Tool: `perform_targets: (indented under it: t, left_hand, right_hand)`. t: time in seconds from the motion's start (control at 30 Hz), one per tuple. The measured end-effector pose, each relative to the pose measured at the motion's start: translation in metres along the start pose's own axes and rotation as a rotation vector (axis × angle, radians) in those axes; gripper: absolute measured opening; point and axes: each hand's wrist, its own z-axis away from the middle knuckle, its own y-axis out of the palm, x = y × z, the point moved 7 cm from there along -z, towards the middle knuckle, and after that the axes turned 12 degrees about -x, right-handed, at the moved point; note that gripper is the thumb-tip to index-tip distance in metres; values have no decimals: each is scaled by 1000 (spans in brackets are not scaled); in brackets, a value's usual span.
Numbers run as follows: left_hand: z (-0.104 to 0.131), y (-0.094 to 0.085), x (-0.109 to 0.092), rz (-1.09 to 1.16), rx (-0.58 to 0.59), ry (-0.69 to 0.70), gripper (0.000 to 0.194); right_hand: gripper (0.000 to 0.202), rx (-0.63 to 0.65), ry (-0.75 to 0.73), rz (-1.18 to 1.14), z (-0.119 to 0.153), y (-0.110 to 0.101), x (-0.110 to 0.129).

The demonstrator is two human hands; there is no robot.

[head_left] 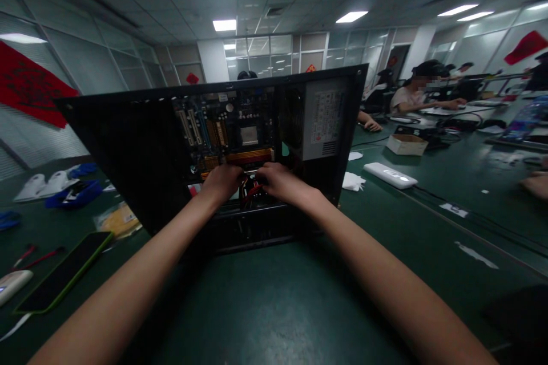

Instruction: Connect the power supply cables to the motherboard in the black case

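An open black computer case stands in front of me on the green table. Inside it are a motherboard with coloured slots and a power supply at the upper right. My left hand and my right hand both reach into the lower middle of the case, just below the orange memory slots. Both hands have curled fingers, with the tips close together. Red and black cables run between and below them. Whatever the fingertips grip is too dark and small to make out.
To the left lie a phone with a green edge, a blue tray and a yellow packet. A white power strip, a small open box and cables are on the right. Other people sit farther back.
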Motion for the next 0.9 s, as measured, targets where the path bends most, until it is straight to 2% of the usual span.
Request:
perform_targets:
  t: [0.2, 0.3, 0.6, 0.9]
  left_hand:
    - [10, -3, 0, -2, 1, -51, 32]
    - [19, -6, 0, 19, -32, -45, 37]
    - [29, 4, -5, 83, 93, 13, 34]
    - [30, 3, -7, 88, 77, 34, 36]
  right_hand:
    - [23, 58, -166, 265, -17, 4, 5]
    - [21, 60, -240, 317, -23, 8, 5]
    - [17, 11, -241, 261, -26, 21, -1]
    - [18, 46, -212, 303, -25, 18, 6]
